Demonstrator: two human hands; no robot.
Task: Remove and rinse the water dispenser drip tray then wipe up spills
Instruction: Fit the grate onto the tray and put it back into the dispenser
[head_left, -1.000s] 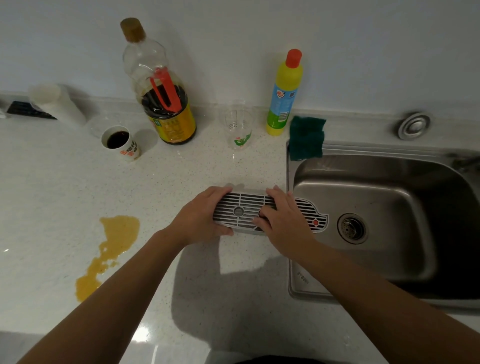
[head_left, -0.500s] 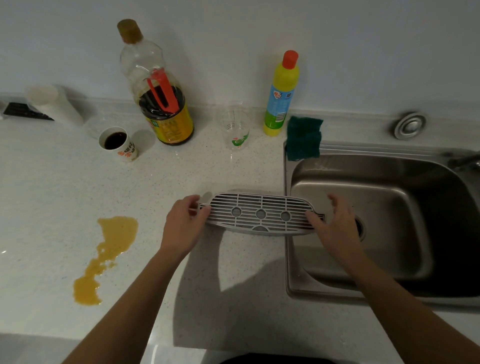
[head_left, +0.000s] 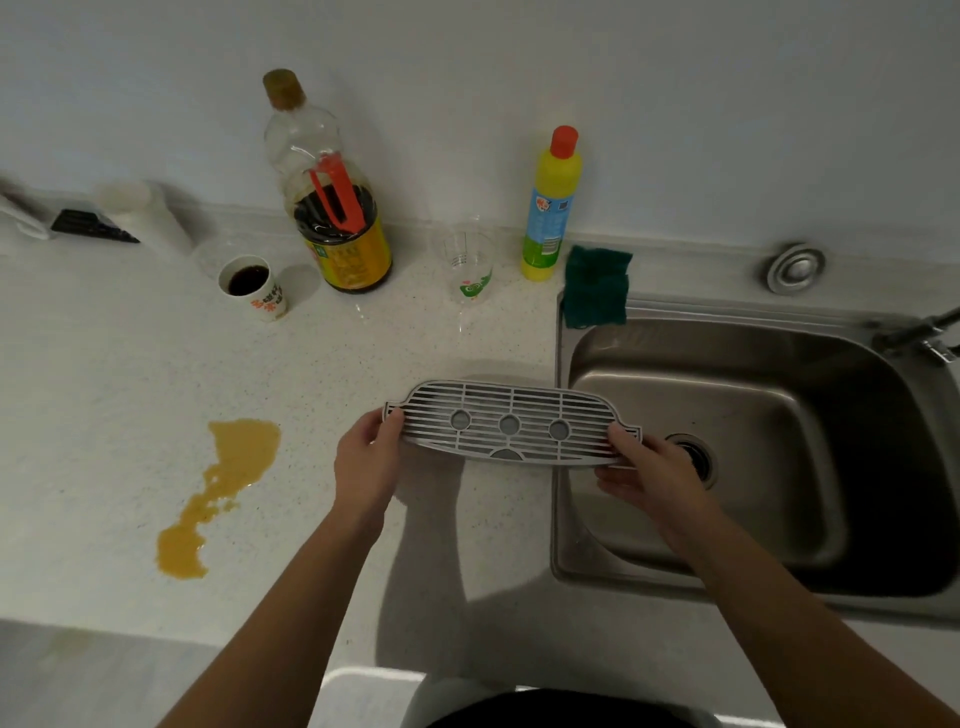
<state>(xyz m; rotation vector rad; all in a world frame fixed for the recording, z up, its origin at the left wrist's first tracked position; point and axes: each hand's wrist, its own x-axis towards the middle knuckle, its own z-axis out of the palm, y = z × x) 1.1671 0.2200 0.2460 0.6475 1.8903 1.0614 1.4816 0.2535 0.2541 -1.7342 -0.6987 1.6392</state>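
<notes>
We are gripping the drip tray with left hand and right hand; a paper cup is holding dark liquid on the worktop.

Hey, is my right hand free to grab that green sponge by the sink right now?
Probably not yet: the right hand grips one end of the drip tray grille, the left hand the other. Nothing blocks the way to the green sponge once it lets go.

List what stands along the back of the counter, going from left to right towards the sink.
White container → paper cup of dark liquid → big sauce bottle → clear plastic cup → yellow detergent bottle → green cloth on the sink's corner → round metal fitting.
</notes>
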